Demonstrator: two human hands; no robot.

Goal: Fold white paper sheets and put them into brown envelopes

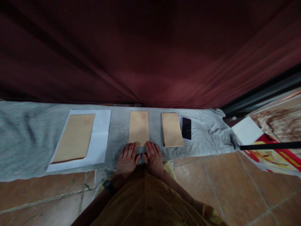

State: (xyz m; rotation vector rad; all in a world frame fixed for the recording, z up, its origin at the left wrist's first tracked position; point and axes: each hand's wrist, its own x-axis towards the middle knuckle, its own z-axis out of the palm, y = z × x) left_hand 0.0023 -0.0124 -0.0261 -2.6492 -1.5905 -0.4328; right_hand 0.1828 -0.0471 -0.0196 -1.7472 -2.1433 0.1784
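Note:
A brown paper envelope (139, 127) lies flat on the grey cloth directly in front of me, a reddish print near its top right corner. My left hand (127, 158) rests palm down at its lower left corner, fingers stretched out. At the lower right corner lies my right hand (154, 158), also flat, with its fingertips by the envelope's edge. The two thumbs are close together below it. To the right sits a thick stack of brown envelopes (172, 129). On the left, more brown envelopes (73, 138) lie on white paper (100, 138).
A phone (186, 128) with a dark screen lies beside the right stack. The grey cloth (204, 131) covers a long narrow surface. Behind it hangs a dark red curtain (150, 69). At the right are a dark bar (270, 145) and a red and yellow printed package (277, 157). Tiles (225, 185) cover the floor.

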